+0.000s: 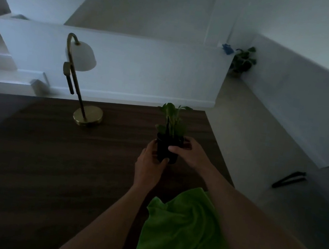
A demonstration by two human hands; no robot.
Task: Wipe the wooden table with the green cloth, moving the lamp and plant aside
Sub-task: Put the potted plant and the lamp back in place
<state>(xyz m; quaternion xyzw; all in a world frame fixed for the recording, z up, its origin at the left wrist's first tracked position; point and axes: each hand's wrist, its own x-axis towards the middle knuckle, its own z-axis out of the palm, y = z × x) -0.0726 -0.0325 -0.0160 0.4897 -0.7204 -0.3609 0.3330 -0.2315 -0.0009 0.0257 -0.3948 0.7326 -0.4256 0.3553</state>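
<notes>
**Views:** one, a wide-angle camera worn on the head.

**Position:** above the near side of the tabletop [50,161], over the person's own forearms, which enter from the bottom edge.

**Facing:** forward and down, across the tabletop toward a low white wall [135,66] beyond its far edge.

**Nearness:**
- The green cloth [183,231] is closest, at the bottom of the frame.
- The left hand [150,164] and right hand [189,152] are mid-frame, both on the plant [173,115].
- The lamp [87,117] is farther off, left of centre.

**Framing:** the scene is tilted and straight edges bow toward the corners. The floor [253,125] fills the right side.

**Light:** dim.
</notes>
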